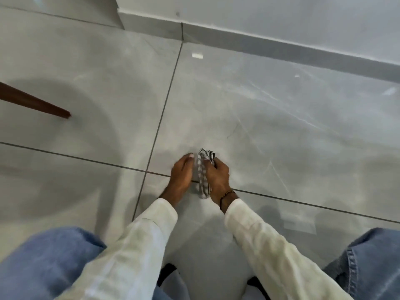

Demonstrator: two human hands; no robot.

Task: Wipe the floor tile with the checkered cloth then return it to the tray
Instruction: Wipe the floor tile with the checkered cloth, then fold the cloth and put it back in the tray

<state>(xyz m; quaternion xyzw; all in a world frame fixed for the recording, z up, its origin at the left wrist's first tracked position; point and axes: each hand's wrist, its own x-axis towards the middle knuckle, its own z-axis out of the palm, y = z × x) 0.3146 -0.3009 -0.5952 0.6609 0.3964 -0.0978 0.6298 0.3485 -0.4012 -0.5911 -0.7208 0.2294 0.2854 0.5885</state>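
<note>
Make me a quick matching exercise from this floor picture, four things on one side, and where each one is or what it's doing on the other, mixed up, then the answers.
Things:
1. checkered cloth
2. right hand
3. left hand
4. wooden leg

Places or states:
A. at the left edge, slanting down to the floor
B. bunched between the two hands
C. fingers closed on the cloth, bracelet at the wrist
D. beside the cloth, on its left

Pairs: 1-B, 2-C, 3-D, 4-A

No readable text, labels, brand names, numbers or signs appear anywhere in this view. The glossy grey floor tiles (259,105), the pale wall at the upper right of the frame, and the clothing at the bottom carry no lettering.
</note>
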